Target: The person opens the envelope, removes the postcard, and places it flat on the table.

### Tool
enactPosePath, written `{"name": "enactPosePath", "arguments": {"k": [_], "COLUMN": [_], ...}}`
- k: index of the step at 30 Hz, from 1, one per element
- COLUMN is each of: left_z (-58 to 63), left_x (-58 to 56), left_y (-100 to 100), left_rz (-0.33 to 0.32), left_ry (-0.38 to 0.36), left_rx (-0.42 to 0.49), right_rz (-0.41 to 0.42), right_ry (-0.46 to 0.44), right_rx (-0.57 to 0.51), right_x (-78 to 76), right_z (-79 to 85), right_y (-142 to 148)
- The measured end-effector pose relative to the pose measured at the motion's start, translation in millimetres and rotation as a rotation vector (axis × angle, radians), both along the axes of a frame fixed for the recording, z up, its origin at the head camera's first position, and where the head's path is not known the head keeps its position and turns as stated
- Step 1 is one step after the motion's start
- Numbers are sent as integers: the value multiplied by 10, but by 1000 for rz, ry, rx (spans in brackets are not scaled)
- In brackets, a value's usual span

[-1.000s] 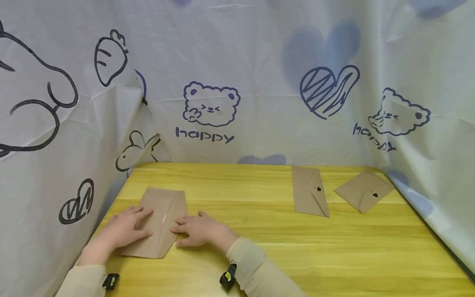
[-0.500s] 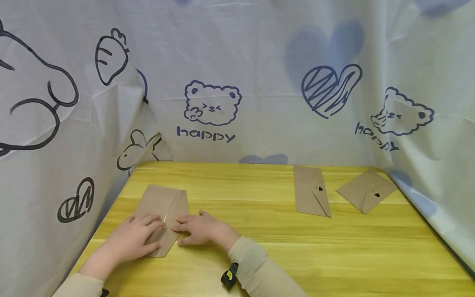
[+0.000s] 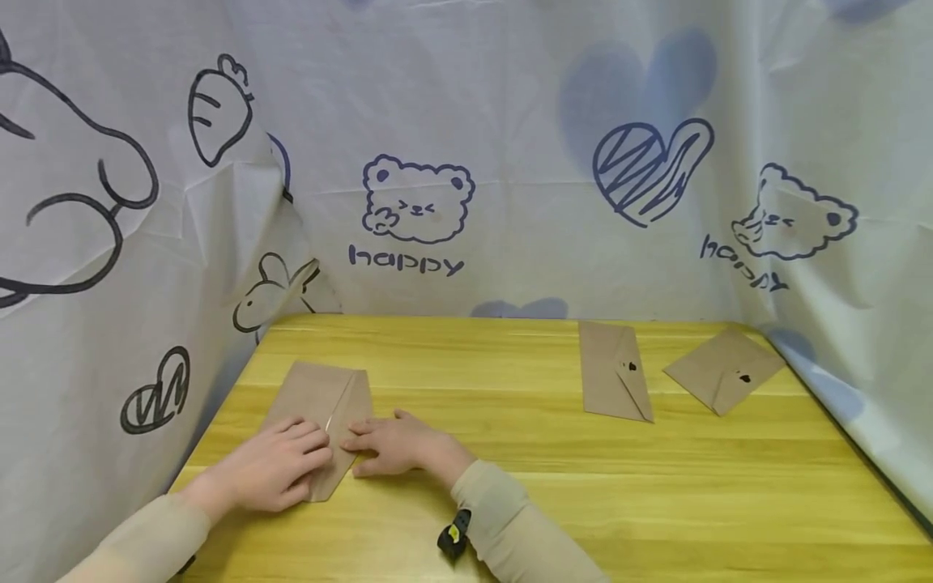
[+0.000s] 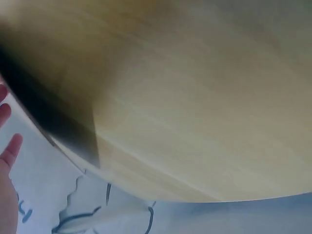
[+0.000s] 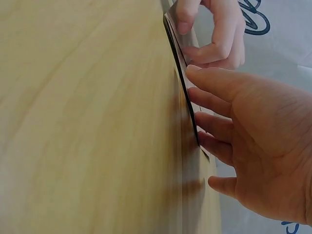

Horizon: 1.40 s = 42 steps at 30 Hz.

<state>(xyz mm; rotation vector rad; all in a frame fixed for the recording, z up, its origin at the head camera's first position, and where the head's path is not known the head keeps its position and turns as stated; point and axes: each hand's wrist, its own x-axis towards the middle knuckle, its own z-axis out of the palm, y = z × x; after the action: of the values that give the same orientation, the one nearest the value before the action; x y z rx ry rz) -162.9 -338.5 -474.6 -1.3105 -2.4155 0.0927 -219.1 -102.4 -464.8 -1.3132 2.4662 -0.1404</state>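
Observation:
A brown paper envelope (image 3: 309,393) lies on the left part of the table, its long flap edge facing up with a narrow pale shiny streak beside it. My left hand (image 3: 280,463) rests over its lower part, fingers bent and touching near the flap edge. In the right wrist view, the thumb and forefinger of that left hand (image 5: 224,36) stand apart. With fairly straight fingers, my right hand (image 3: 402,445) touches the envelope's right edge; in its own wrist view the right hand (image 5: 263,131) has its fingers spread along the paper. The left wrist view shows mostly blurred table and a few fingertips (image 4: 12,146).
Two more brown envelopes, one upright (image 3: 605,376) and one turned askew (image 3: 714,376), lie at the back right, each with a small dark mark. White sheeting (image 3: 525,227) with drawings encloses the yellow wood-grain table (image 3: 656,502).
My left hand has slid right across the envelope to the flap edge, its fingers now more bent. My right hand stays at the right edge.

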Motion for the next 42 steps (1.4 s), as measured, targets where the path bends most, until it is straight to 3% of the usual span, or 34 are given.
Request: {"name": "enactPosePath", "arguments": {"k": [7,19,30,37,42], "left_z": [-99,-114,-8,44,50], "left_x": [-106,-176,-113,2,50], "left_y": [7,-9,-95,-140,-161], "left_rz": [-48,-91,-119,-49,-24], "left_ry": [-54,-28,59,50,59], "left_rx": [-15,-14,75,67,70], "right_rz": [12,6,20,77,107], "right_ry": [-2,-4,45,188,217], "right_rx": [8,8,4,31,37], "right_x": [-15,-16,-19,-54,-58], "right_z": [0,3,-19,-60,-41], "right_y": [7,13,14,-2,-16]}}
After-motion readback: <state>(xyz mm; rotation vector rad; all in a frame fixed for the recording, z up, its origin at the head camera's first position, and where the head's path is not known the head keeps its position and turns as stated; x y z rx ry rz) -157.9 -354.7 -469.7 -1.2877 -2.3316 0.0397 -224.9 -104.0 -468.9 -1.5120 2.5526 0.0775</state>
